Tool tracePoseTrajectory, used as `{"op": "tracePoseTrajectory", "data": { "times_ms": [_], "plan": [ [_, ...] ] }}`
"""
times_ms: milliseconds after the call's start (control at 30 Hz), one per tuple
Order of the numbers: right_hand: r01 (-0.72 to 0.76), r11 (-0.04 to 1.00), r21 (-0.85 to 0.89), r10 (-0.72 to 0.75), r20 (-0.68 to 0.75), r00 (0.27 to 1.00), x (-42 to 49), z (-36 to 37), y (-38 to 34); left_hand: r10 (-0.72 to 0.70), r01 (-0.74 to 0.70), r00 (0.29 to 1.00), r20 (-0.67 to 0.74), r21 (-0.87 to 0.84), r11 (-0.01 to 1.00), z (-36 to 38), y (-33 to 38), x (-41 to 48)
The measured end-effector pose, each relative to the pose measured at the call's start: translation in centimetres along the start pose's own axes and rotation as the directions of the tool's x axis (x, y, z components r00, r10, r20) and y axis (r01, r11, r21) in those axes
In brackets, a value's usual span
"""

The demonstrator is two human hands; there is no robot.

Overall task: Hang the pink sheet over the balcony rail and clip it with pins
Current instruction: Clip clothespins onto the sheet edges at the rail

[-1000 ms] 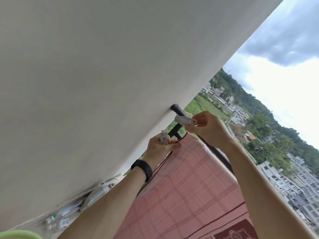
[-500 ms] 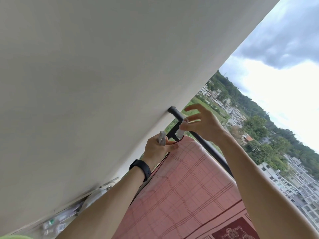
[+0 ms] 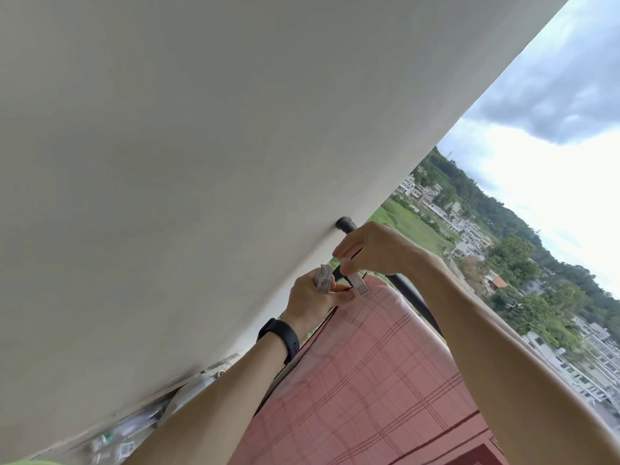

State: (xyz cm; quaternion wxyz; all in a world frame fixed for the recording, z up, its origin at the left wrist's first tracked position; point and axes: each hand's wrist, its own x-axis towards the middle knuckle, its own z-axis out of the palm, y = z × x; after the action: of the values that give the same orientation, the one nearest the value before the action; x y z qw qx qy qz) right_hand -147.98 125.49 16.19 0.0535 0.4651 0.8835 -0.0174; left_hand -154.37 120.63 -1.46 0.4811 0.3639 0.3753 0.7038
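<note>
Two white pins are in play over a pink checked sheet (image 3: 369, 370) that already lies draped across the black balcony rail (image 3: 407, 292). The sheet's upper corner sits directly beneath both hands, close to where the rail meets the pale wall (image 3: 201, 162).

One pin (image 3: 358, 282) is pinched at its top between the thumb and fingers of the right hand (image 3: 375, 250), with its lower end touching the cloth at the corner, apparently being pressed on so that cloth and rail are gripped together. Whether it has bitten fully cannot be told.

A spare pin (image 3: 322, 278) is clasped in the curled left hand (image 3: 315, 297), whose fingertips also rest on the sheet's edge just below the right hand, likely steadying the fabric so it does not slide off. A dark wristband (image 3: 280, 337) circles the left wrist.

Beyond the right hand, past the rail, lie distant buildings (image 3: 469, 236), trees and cloudy sky.
</note>
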Motion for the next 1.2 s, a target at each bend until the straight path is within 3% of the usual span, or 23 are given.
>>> {"op": "tracePoseTrajectory", "data": {
  "times_ms": [133,267,333,400,467,533,667,733,833,933,1033,1100,1200],
  "plan": [
    [-0.020,1.000,-0.022,0.020,0.004,1.000,0.4,0.7,1.3,-0.007,0.007,1.000,0.002,-0.002,1.000,0.9,-0.7,0.8],
    [-0.049,0.957,0.287,0.050,0.004,0.999,-2.0,1.2,2.9,-0.018,0.018,1.000,-0.006,0.016,1.000,1.0,-1.4,1.0],
    [0.039,0.921,0.387,0.056,-0.232,0.971,-4.2,2.7,4.2,-0.083,0.083,0.996,0.014,0.002,0.997,0.0,-2.3,1.0],
    [0.167,0.875,0.455,0.090,-0.491,0.867,-7.1,5.7,5.0,-0.230,0.234,0.971,0.065,-0.076,0.969,-1.7,-3.8,0.0],
    [0.267,0.787,0.557,0.112,-0.554,0.825,-10.1,10.3,5.5,-0.373,0.386,0.920,0.119,-0.108,0.916,-3.5,-5.9,-1.9],
    [0.263,0.701,0.663,0.123,-0.475,0.871,-11.9,15.5,5.7,-0.458,0.462,0.881,0.117,-0.011,0.887,-5.2,-8.3,-4.1],
    [-0.071,0.532,0.844,0.219,-0.057,0.974,-12.8,25.3,5.5,-0.464,0.397,0.874,0.147,0.336,0.854,-7.0,-11.2,-8.6],
    [-0.113,0.419,0.901,0.222,0.019,0.975,-12.2,28.7,5.1,-0.431,0.340,0.891,0.143,0.418,0.842,-7.6,-12.0,-9.4],
    [-0.128,0.290,0.949,0.251,0.054,0.967,-10.2,29.7,5.1,-0.454,0.397,0.890,0.050,0.406,0.823,-8.5,-10.8,-8.4],
    [-0.150,0.238,0.960,0.212,0.100,0.972,-8.3,30.1,4.4,-0.434,0.436,0.898,-0.078,0.299,0.849,-9.7,-10.4,-7.4],
    [-0.139,0.194,0.971,0.248,0.089,0.965,-5.8,31.4,3.0,-0.467,0.478,0.852,-0.235,-0.010,0.878,-10.6,-11.4,-6.6],
    [-0.155,0.149,0.976,0.280,0.109,0.954,-5.0,32.5,1.6,-0.529,0.471,0.813,-0.241,-0.262,0.843,-11.0,-12.5,-6.5],
    [-0.237,0.062,0.970,0.325,0.205,0.923,-3.2,34.3,0.0,-0.584,0.501,0.786,-0.202,-0.346,0.793,-12.2,-13.7,-4.9]
  ]
}}
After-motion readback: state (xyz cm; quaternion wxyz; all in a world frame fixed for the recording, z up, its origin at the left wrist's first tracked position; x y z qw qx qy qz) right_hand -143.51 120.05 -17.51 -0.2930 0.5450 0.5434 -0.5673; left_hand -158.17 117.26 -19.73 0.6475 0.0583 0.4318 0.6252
